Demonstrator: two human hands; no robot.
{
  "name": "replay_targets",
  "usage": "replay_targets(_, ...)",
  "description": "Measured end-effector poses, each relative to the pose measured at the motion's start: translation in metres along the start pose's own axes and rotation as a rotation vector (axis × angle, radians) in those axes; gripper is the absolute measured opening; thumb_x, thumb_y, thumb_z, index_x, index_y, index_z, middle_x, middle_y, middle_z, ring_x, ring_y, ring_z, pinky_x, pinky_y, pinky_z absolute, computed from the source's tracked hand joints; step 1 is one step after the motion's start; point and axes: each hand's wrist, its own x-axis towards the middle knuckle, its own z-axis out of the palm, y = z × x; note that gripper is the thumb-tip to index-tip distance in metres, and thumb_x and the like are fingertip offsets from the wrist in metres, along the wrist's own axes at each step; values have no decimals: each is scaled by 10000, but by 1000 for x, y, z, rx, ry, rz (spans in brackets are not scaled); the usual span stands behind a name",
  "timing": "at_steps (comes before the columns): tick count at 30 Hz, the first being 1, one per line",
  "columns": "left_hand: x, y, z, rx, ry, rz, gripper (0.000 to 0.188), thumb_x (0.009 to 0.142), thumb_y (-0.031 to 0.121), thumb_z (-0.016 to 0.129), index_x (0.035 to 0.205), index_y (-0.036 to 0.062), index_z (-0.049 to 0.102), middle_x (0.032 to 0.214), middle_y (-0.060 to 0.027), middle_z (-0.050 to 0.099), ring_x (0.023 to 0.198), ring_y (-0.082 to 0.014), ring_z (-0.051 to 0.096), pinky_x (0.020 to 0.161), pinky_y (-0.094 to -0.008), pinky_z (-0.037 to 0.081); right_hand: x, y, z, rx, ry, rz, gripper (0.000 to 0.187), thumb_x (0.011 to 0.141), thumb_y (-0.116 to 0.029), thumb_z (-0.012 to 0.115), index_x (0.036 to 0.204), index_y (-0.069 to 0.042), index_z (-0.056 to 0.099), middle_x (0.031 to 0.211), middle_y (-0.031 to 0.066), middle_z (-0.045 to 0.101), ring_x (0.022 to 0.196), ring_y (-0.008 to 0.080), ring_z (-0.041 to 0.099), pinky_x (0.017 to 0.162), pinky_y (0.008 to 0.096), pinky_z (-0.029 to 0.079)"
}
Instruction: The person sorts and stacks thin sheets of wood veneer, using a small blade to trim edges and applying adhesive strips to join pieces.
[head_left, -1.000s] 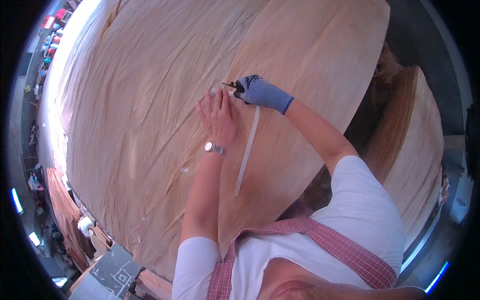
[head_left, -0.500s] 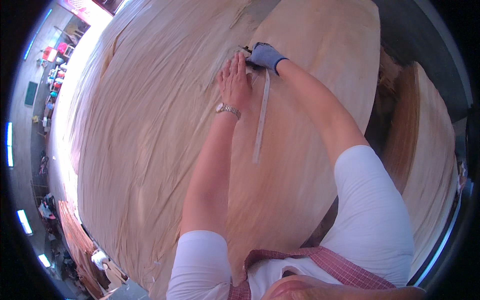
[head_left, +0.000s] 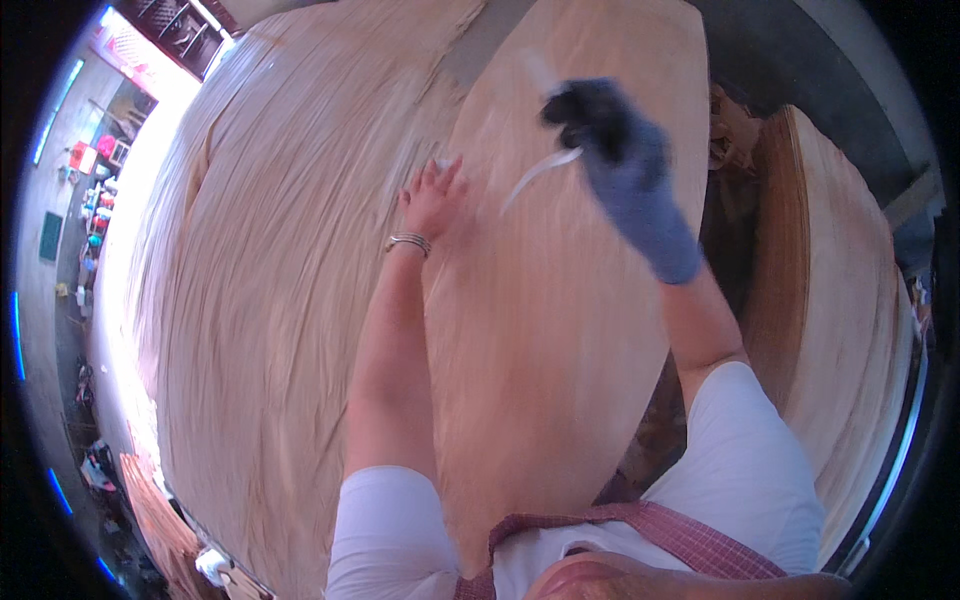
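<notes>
My bare left hand (head_left: 432,203), with a metal-banded watch (head_left: 408,241) at its wrist, lies on the wood veneer with fingers spread. It rests where a smooth, pale veneer sheet (head_left: 540,330) meets a rippled veneer sheet (head_left: 290,260). A small white patch shows at its fingertips; I cannot make out what it is. Raised above the smooth sheet, my right hand (head_left: 620,150) wears a blue-grey glove with black fingers and is smeared by motion. Its fingers are closed on a thin white strip (head_left: 540,176), whose curved end hangs free. Another whitish blur appears beyond the fingertips.
A thick stack of veneer sheets (head_left: 830,280) stands on the right, past a dark gap with brown scraps (head_left: 733,130). Reddish-brown veneer pieces (head_left: 158,515) lie at the lower left. Shelves and various goods line the far left.
My right hand has lifted off the veneer, moving right and toward me with the white strip, which earlier lay along the smooth sheet. My left hand has slid left and nearer.
</notes>
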Motion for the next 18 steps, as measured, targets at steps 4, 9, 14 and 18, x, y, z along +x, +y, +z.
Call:
replay_targets(4, -83, -33, -20, -180, 252, 51, 576, 888, 260, 571, 1439, 269, 401, 1506, -155, 319, 1391, -347, 291, 1116, -508, 238, -24, -59, -29, -210, 132, -215, 250, 819, 61, 653, 1052, -27, 662, 982, 79, 692, 920, 178, 657, 833, 278, 506)
replay_targets(9, -340, -52, -16, -230, 459, -227, 627, 807, 69, 636, 1398, 156, 446, 1428, -149, 412, 1321, -333, 388, 1079, -455, 327, -110, -99, 46, -153, -154, -186, 227, 797, 74, 679, 1008, -12, 691, 977, 95, 689, 916, 171, 651, 816, 275, 521)
replay_targets(14, -586, -41, -21, -153, 649, -600, 556, 819, 48, 581, 1361, 98, 468, 1319, -163, 503, 1256, -312, 449, 1052, -437, 358, -251, -165, 121, 80, -594, -277, 117, 880, -75, 627, 968, -38, 693, 902, 94, 693, 844, 222, 658, 760, 338, 527)
replay_targets(18, -788, -39, -8, -217, 936, -1041, 482, 839, 45, 550, 1318, 66, 494, 1287, -160, 528, 1181, -289, 506, 1021, -402, 394, -385, -285, 181, 233, -1138, -436, 213, 797, -109, 648, 1005, -94, 686, 911, 98, 686, 852, 284, 652, 738, 352, 517)
